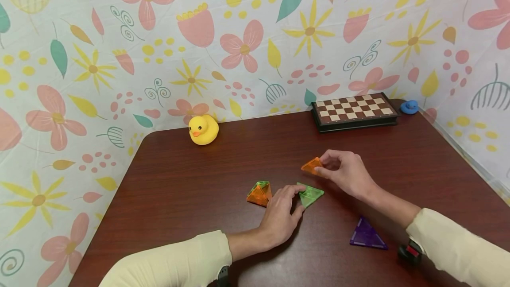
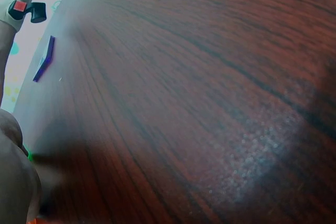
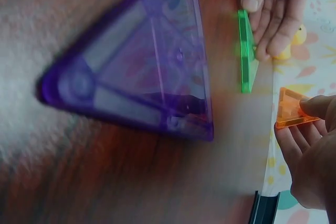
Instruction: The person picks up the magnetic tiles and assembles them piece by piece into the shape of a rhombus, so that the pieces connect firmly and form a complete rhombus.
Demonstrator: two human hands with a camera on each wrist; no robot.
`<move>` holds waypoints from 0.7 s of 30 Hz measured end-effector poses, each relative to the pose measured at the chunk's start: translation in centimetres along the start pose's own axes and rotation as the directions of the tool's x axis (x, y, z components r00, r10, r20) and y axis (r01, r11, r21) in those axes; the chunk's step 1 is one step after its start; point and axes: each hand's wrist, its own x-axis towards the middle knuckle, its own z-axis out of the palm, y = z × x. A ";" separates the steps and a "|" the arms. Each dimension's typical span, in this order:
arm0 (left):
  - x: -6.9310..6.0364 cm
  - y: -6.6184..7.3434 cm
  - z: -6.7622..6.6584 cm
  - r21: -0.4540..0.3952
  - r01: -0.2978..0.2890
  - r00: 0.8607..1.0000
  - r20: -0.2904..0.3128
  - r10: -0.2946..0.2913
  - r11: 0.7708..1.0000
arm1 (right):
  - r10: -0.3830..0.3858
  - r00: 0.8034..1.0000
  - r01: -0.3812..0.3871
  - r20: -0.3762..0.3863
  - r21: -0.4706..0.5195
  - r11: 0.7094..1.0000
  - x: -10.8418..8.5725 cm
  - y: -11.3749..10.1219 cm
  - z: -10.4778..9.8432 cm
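My right hand point(image 1: 351, 174) pinches a translucent orange triangular magnetic tile point(image 1: 312, 166) between thumb and fingers, raised off the table. Farther left, my left hand point(image 1: 282, 216) holds a green triangular magnetic tile point(image 1: 310, 195) at its left side, thumb at one corner and a fingertip at another. The green tile looks flat on the tabletop. Just beyond the left hand stands a small pyramid point(image 1: 259, 193) of orange and green tiles, partly covered by that hand. A purple triangular tile point(image 1: 367, 234) lies below the right forearm and fills much of the right wrist view point(image 3: 136, 72).
On the dark wood table point(image 1: 175, 176), a yellow rubber duck point(image 1: 204, 130) sits at the back left. A chessboard box point(image 1: 354, 110) stands at the back right, with a blue duck point(image 1: 409, 107) beside it. A flowered cloth point(image 1: 247, 56) hangs behind.
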 end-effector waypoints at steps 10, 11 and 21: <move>0.1 0.0 0.0 0.012 -0.004 1.000 -0.004 0.004 1.000 | -0.018 1.000 0.018 0.003 0.004 1.000 -0.9 -0.6 0.7; 0.1 0.0 0.1 0.013 -0.005 1.000 -0.005 0.005 1.000 | -0.017 1.000 0.017 0.003 0.005 1.000 -1.0 -0.7 0.8; 0.1 0.0 0.1 0.017 -0.015 1.000 -0.019 0.016 1.000 | -0.023 1.000 0.023 0.019 0.018 1.000 -1.6 -0.9 1.3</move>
